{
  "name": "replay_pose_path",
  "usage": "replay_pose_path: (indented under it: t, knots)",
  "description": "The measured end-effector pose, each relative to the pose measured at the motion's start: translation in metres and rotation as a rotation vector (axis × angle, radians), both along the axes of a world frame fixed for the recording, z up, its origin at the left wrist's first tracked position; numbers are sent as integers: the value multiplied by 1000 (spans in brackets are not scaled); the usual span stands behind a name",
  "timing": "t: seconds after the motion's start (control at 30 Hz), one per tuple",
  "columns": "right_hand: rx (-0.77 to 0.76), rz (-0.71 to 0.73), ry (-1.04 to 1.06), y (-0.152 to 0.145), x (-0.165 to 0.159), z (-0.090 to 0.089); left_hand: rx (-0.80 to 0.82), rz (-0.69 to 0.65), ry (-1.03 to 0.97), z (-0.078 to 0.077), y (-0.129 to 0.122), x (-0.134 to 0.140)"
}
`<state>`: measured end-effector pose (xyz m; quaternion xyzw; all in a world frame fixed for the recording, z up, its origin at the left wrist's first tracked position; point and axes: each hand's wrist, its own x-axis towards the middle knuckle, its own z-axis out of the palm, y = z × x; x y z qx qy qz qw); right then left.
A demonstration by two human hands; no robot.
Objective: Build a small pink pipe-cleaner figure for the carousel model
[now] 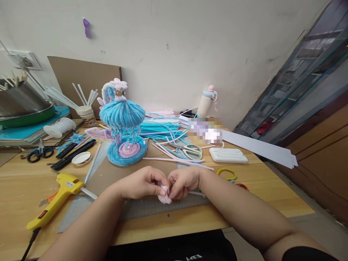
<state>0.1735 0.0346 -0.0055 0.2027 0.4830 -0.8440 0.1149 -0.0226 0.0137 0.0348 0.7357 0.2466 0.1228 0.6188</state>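
My left hand (148, 183) pinches a small pale pink pipe-cleaner piece (164, 198), which looks folded or looped. My right hand (184, 183) has its fingers closed against the same piece from the other side; part of it is hidden between the fingertips. Both hands are just above the near edge of a grey cutting mat (130, 212). Behind them stands a blue pipe-cleaner jellyfish (122, 114) with curly tendrils and a pale flower on top. Its round base (111, 154) is blue with a pink middle.
A yellow glue gun (58, 197) lies at left, near black scissors (40, 151) and a black cutter (73, 155). Blue pipe cleaners (160, 131) are heaped behind, with pale-handled scissors (192, 152). A white power bank (228, 155) and a yellow ring (227, 174) lie at right.
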Motion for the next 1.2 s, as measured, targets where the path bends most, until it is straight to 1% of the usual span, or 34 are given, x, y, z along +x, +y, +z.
replay_pose_path:
  t: [0.1, 0.23, 0.33, 0.4, 0.47, 0.6, 0.7, 0.77, 0.83, 0.9, 0.93, 1.0, 1.1, 1.13, 1.2]
  knots:
    - [-33, -8, 54, 1, 3, 2, -17, 38, -58, 1, 1, -1]
    - [19, -114, 39, 0, 7, 11, -147, 124, -146, -5, 0, -1]
    - [50, -97, -46, 0, 7, 14, -190, 114, -154, -9, 0, 1]
    - [19, -72, -91, 1, 6, 13, -178, 91, -138, -8, -1, 3]
    - [-18, -83, -117, 3, 3, 9, -97, 73, -107, -6, -1, 4]
    - [0, -118, -137, 7, -1, 1, 176, 39, -19, 0, 0, 6]
    - [31, -107, -108, 8, -1, 0, 250, 23, 36, 1, 0, 6]
    - [79, -110, -106, 5, 0, 1, 296, 23, 73, 0, 0, 6]
    - [211, -136, -147, 2, 0, 4, 356, 39, 117, -2, 1, 6]
    - [423, -189, -187, -2, -1, 6, 389, 61, 159, -6, 1, 6]
    - [535, -218, -202, -4, -2, 8, 381, 81, 179, -8, 1, 5]
    - [732, -273, -243, -8, -2, 11, 325, 146, 211, -12, 2, 5]
    - [994, -329, -372, -12, -3, 21, 181, 282, 228, -17, 2, 5]
    - [1095, -337, -403, -14, -4, 24, 144, 325, 226, -19, 3, 6]
    - [1330, -318, -399, -16, -4, 30, 106, 402, 211, -22, 5, 6]
